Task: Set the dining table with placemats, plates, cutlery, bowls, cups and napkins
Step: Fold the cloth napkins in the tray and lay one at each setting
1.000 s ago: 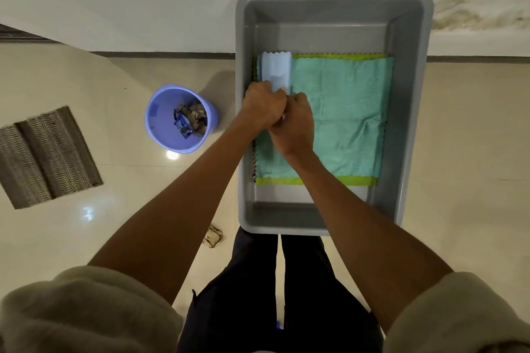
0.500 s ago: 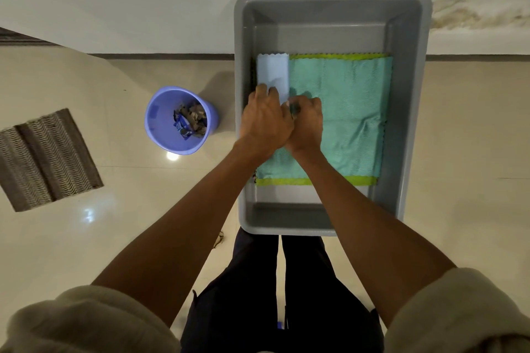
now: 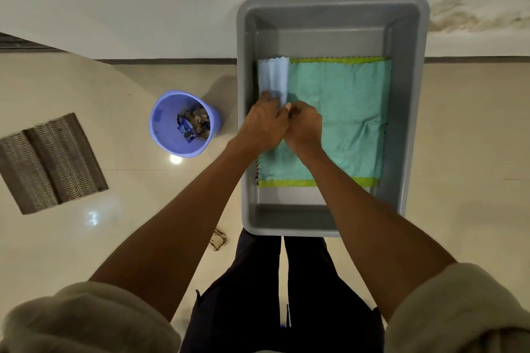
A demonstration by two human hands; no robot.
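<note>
Over on the left a striped mat [image 3: 51,163] lies on the floor, and next to it stands a purple bin [image 3: 183,123] with scraps in it. Then comes the gray tub [image 3: 413,94], with a green cloth [image 3: 344,112] spread flat on its bottom. A pale blue napkin [image 3: 274,77] lies on the left part of that cloth, folded into a long thin strip. Its long side points away from the person, toward the far wall of the tub. The left hand [image 3: 263,126] rests on the near end of the napkin, with its fingers on top of it. The right hand [image 3: 305,126] is just beside it, touching it, fingers curled and pinching at the napkin's near right edge, I think. So most of the napkin sticks out past both hands, on the far side. The left hand is the nearer one. To lift it, I think they must pull it up and back toward them.
</note>
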